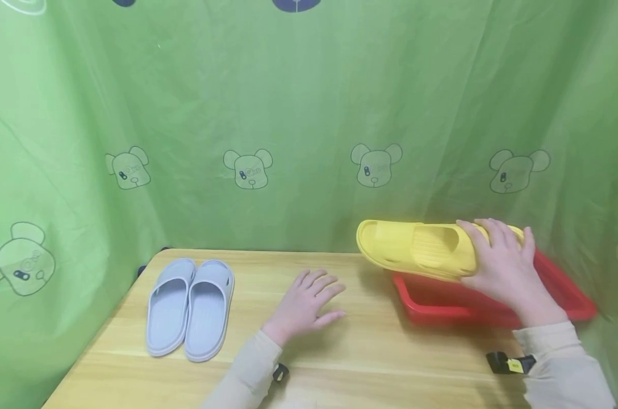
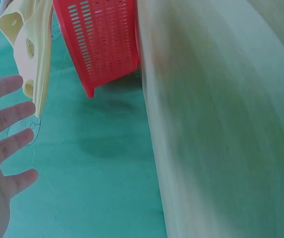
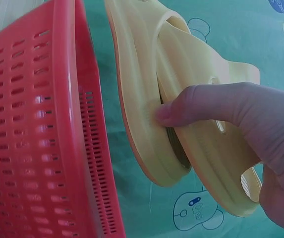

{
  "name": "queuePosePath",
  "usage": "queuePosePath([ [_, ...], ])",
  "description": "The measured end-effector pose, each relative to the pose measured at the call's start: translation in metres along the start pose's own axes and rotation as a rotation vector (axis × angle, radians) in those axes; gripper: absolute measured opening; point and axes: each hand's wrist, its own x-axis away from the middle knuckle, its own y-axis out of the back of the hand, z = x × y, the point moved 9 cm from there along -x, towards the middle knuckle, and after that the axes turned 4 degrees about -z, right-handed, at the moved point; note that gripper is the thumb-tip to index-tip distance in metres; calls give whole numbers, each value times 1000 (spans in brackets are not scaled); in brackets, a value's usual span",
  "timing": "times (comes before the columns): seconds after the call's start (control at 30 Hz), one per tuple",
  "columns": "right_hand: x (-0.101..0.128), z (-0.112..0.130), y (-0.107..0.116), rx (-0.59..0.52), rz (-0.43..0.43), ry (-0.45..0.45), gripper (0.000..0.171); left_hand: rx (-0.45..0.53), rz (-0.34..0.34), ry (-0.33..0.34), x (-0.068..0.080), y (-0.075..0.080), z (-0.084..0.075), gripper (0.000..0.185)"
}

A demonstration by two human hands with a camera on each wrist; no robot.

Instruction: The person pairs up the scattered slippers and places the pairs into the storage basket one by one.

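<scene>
At lower left of the counter [image 1: 370,352] a grey pair of slippers [image 1: 190,307] lies set out; mid-frame the left hand [image 1: 304,307] rests flat, fingers spread; at right the right hand [image 1: 503,267] grips yellow slippers [image 1: 416,247], seemingly two together, lifted above the red basket [image 1: 442,301], not yet placed.

Slipper pair [image 1: 190,309] left on table [image 1: 370,363] — basket [image 1: 570,295] right — held slippers [image 1: 416,247] above basket.
</scene>
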Motion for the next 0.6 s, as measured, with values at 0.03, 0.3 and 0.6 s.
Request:
queuePosePath([
  [0.03, 1, -2, 0, 2, 1, 1, 113, 5, 1, -1, 0, -1, -1, 56],
  [0.3, 6, -13, 1, 21, 10, 4, 113, 10, 68, 0, -2, -7, -9, 60],
  [0.6, 10, -27, -1, 42, 24, 2, 114, 11, 75, -14, -2, -8, -15, 59],
])
